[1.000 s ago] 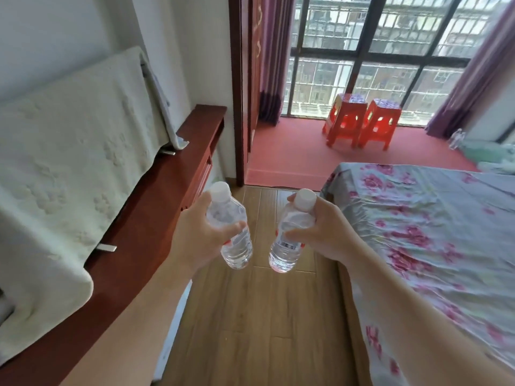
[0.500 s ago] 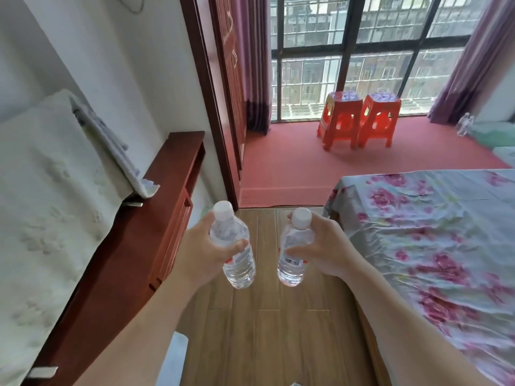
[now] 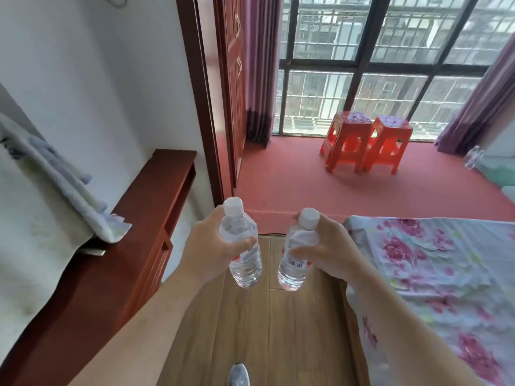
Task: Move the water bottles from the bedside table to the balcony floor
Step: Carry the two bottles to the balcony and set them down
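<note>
The left hand (image 3: pixel 211 246) grips 1 clear water bottle (image 3: pixel 246 263) around its upper half, thumb across the front; the right hand (image 3: pixel 330 253) grips a 2nd bottle (image 3: pixel 294 267) the same way. Both are white-capped, caps up, near each other but apart, above the wooden floor (image 3: pixel 264 330) just short of the red balcony floor (image 3: pixel 306 190). The 2nd bottle's white label shows a barcode and a red edge; the print is too small to read, and the brand on either bottle cannot be told.

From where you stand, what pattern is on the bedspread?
Pink flowers on a pale blue-white bedspread, shown best in the head view.
</note>
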{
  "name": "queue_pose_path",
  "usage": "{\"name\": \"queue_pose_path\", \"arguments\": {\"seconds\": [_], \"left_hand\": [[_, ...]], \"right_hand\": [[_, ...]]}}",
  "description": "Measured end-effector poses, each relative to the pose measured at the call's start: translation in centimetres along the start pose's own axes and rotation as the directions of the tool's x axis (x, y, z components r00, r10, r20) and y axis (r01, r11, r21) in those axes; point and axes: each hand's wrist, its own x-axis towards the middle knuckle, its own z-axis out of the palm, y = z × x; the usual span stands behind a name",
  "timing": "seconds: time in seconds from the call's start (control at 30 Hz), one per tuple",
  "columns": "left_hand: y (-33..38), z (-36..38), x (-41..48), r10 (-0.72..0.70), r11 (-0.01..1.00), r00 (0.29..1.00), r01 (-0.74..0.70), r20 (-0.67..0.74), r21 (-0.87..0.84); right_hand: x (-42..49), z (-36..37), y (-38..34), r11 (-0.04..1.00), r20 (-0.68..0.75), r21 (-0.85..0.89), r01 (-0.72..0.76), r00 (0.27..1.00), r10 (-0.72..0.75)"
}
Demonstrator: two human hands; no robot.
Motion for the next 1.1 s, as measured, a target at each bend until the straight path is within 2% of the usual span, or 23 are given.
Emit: {"name": "queue_pose_path", "arguments": {"seconds": [0.13, 0.23, 0.37, 0.5, 0.77, 1.0, 1.1], "left_hand": [[-2.0, 1.0, 9.7, 0.002, 1.0, 0.998, 0.0, 0.055, -0.026], [-2.1, 2.4, 17.0, 0.056, 0.998, 0.993, -0.055, 0.106, -0.011], [-0.8, 5.5, 25.1, 0.1, 0.995, 0.978, -0.099, 0.185, -0.011], [-0.5, 9.9, 33.6, 0.099, 0.995, 0.965, -0.097, 0.244, -0.019], [-0.2, 17.7, 49.3, 0.083, 0.996, 0.958, -0.091, 0.274, 0.018], [-1.0, 20.1, 62.4, 0.056, 0.998, 0.969, -0.063, 0.242, 0.022], [-2.4, 21.7, 69.2, 0.098, 0.995, 0.954, -0.1, 0.285, -0.01]], "right_hand": [[7.8, -0.8, 0.7, 0.999, -0.043, 0.0, -0.045, 0.998, 0.045], [12.6, -2.3, 1.2, 0.996, -0.127, 0.046, -0.073, 0.989, 0.078], [17.8, -5.8, 2.8, 0.993, -0.195, 0.009, -0.114, 0.974, 0.114], [24.9, -9.7, 6.1, 0.988, -0.268, 0.05, -0.146, 0.951, 0.154], [39.9, -17.3, 12.7, 0.979, -0.296, 0.075, -0.19, 0.933, 0.204], [52.9, -21.2, 13.7, 0.974, -0.305, 0.131, -0.187, 0.927, 0.219], [58.7, -21.9, 14.8, 0.974, -0.336, 0.116, -0.194, 0.915, 0.222]]}}
